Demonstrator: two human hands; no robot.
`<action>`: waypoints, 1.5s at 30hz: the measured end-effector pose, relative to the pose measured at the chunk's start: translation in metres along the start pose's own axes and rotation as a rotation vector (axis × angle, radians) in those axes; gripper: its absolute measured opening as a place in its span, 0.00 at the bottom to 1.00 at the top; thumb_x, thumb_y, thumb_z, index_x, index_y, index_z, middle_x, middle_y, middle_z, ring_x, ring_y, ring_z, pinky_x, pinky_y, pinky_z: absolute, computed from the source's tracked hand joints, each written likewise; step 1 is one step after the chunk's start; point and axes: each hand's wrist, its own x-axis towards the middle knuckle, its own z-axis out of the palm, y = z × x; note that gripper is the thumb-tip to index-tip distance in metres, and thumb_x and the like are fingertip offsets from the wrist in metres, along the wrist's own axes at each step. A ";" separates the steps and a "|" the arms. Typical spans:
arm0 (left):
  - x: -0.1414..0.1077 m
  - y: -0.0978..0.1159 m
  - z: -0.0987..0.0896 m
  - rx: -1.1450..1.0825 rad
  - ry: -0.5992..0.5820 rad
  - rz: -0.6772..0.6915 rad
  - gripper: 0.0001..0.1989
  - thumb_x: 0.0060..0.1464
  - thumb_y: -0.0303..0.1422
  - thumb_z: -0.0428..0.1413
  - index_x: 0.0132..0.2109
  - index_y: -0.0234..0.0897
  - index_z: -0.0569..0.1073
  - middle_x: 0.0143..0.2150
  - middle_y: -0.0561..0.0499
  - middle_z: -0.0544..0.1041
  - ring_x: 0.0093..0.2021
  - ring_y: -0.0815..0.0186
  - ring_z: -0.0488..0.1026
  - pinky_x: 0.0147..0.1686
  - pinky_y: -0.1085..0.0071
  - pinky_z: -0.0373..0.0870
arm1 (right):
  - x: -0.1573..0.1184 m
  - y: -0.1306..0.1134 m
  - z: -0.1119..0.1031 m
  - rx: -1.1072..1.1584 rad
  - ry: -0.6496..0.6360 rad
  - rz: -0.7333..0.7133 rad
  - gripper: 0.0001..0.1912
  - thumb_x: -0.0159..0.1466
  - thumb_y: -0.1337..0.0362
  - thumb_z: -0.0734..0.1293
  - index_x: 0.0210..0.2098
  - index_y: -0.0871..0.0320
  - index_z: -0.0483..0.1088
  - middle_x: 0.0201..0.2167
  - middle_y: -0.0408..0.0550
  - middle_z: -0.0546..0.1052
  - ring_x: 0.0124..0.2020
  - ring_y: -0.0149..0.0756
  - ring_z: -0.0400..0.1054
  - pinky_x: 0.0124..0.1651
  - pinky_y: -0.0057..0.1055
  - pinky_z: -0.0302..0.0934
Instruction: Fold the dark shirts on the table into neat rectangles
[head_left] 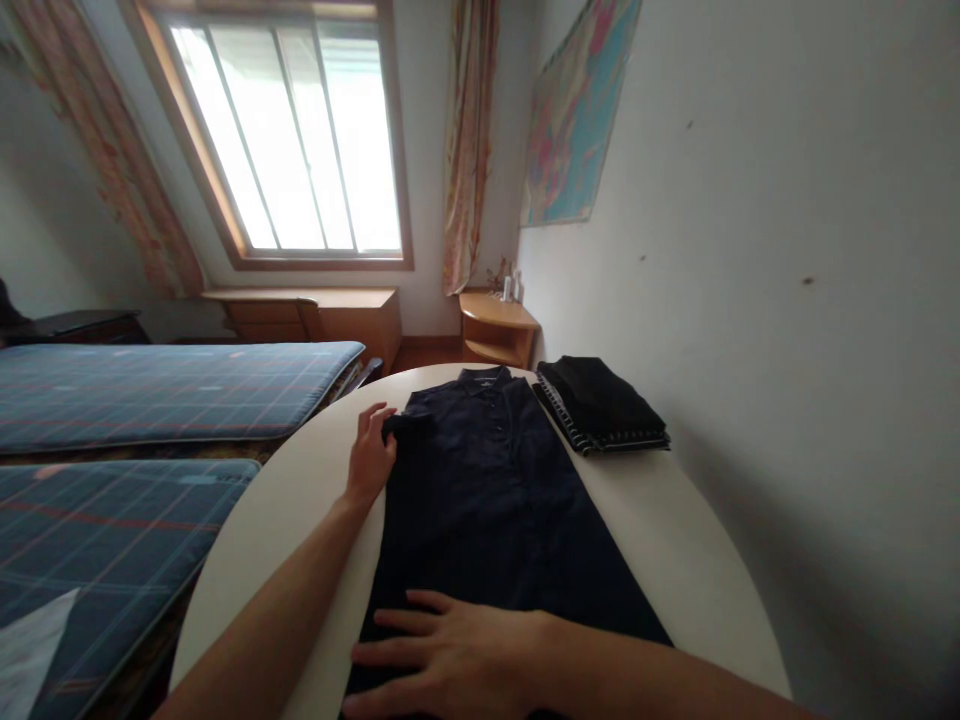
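Your right hand splays empty on near end of flat, navy collared shirt; left hand pinches its sleeve.

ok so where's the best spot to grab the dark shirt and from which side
Probably its left edge, coming from the left, at the short sleeve and again lower down. The dark shirt lies flat, collar at the far end, and bare table borders that edge, while the folded dark pile crowds the right shoulder. The left hand curls around that sleeve.
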 end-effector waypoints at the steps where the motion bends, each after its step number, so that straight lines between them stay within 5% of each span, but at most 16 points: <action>1: -0.001 0.003 0.000 -0.011 -0.052 0.031 0.22 0.54 0.21 0.50 0.56 0.41 0.67 0.61 0.46 0.65 0.60 0.59 0.68 0.57 0.62 0.70 | 0.001 0.002 -0.004 0.037 0.025 0.005 0.33 0.68 0.62 0.65 0.69 0.49 0.52 0.70 0.49 0.57 0.70 0.44 0.50 0.69 0.44 0.47; 3: -0.005 0.008 -0.001 -0.040 -0.183 0.066 0.25 0.55 0.22 0.49 0.59 0.43 0.65 0.64 0.47 0.64 0.58 0.60 0.70 0.55 0.62 0.72 | 0.002 0.011 -0.015 0.092 0.130 0.089 0.32 0.66 0.57 0.67 0.67 0.52 0.57 0.65 0.51 0.66 0.65 0.42 0.60 0.66 0.39 0.52; 7: -0.011 0.010 0.000 -0.140 -0.391 0.095 0.30 0.55 0.25 0.51 0.64 0.46 0.61 0.68 0.46 0.59 0.51 0.63 0.75 0.51 0.62 0.75 | 0.005 0.045 -0.044 0.052 0.442 0.491 0.20 0.66 0.56 0.66 0.56 0.55 0.70 0.48 0.48 0.79 0.50 0.40 0.72 0.56 0.35 0.60; 10: -0.012 0.007 0.000 -0.221 -0.445 0.118 0.33 0.53 0.26 0.53 0.66 0.45 0.58 0.70 0.44 0.56 0.52 0.63 0.75 0.53 0.62 0.73 | 0.006 0.084 -0.063 0.039 0.609 0.784 0.15 0.68 0.59 0.63 0.52 0.55 0.71 0.40 0.46 0.80 0.41 0.36 0.75 0.45 0.29 0.63; 14: -0.010 0.007 0.001 -0.219 -0.413 0.069 0.32 0.53 0.28 0.55 0.65 0.43 0.58 0.68 0.42 0.59 0.51 0.62 0.75 0.52 0.62 0.73 | 0.014 0.133 -0.079 -0.051 0.621 1.019 0.14 0.69 0.61 0.61 0.52 0.52 0.70 0.39 0.43 0.81 0.40 0.35 0.75 0.44 0.28 0.62; 20: -0.006 0.002 0.003 -0.024 -0.179 -0.153 0.15 0.55 0.27 0.52 0.51 0.38 0.67 0.44 0.47 0.77 0.45 0.59 0.76 0.49 0.59 0.73 | 0.055 0.166 -0.088 -0.175 0.597 1.109 0.18 0.68 0.52 0.61 0.52 0.52 0.69 0.41 0.46 0.81 0.46 0.40 0.74 0.51 0.35 0.61; 24: -0.007 -0.007 0.004 0.009 -0.195 -0.206 0.16 0.55 0.22 0.49 0.50 0.39 0.67 0.44 0.47 0.78 0.46 0.60 0.76 0.48 0.61 0.72 | 0.082 0.175 -0.080 -0.195 0.531 1.159 0.32 0.62 0.44 0.66 0.59 0.55 0.64 0.50 0.55 0.78 0.52 0.47 0.72 0.52 0.39 0.62; 27: -0.008 -0.009 0.005 -0.024 -0.257 -0.235 0.18 0.55 0.20 0.47 0.52 0.39 0.66 0.43 0.48 0.78 0.43 0.62 0.77 0.46 0.64 0.72 | 0.088 0.181 -0.071 -0.193 0.459 1.180 0.31 0.62 0.53 0.67 0.62 0.55 0.61 0.51 0.56 0.77 0.51 0.48 0.73 0.51 0.39 0.63; 30: -0.008 -0.008 0.005 -0.021 -0.279 -0.254 0.19 0.56 0.19 0.47 0.52 0.39 0.65 0.44 0.48 0.79 0.42 0.63 0.77 0.45 0.65 0.72 | 0.079 0.183 -0.071 -0.197 0.510 1.198 0.28 0.64 0.61 0.62 0.64 0.53 0.60 0.47 0.54 0.79 0.47 0.46 0.75 0.47 0.37 0.64; 36: -0.008 -0.004 0.006 0.039 -0.304 -0.265 0.14 0.60 0.26 0.48 0.52 0.40 0.69 0.44 0.47 0.79 0.43 0.60 0.78 0.45 0.64 0.71 | 0.040 0.183 -0.087 -0.244 0.670 1.282 0.24 0.65 0.60 0.60 0.61 0.49 0.65 0.44 0.52 0.80 0.46 0.47 0.75 0.46 0.37 0.65; 45: -0.011 0.006 0.005 0.216 -0.420 -0.098 0.08 0.61 0.35 0.53 0.38 0.42 0.76 0.45 0.47 0.78 0.47 0.57 0.74 0.48 0.63 0.71 | 0.012 0.199 -0.084 -0.202 0.481 1.298 0.15 0.65 0.57 0.61 0.44 0.53 0.77 0.47 0.52 0.78 0.49 0.45 0.72 0.49 0.36 0.63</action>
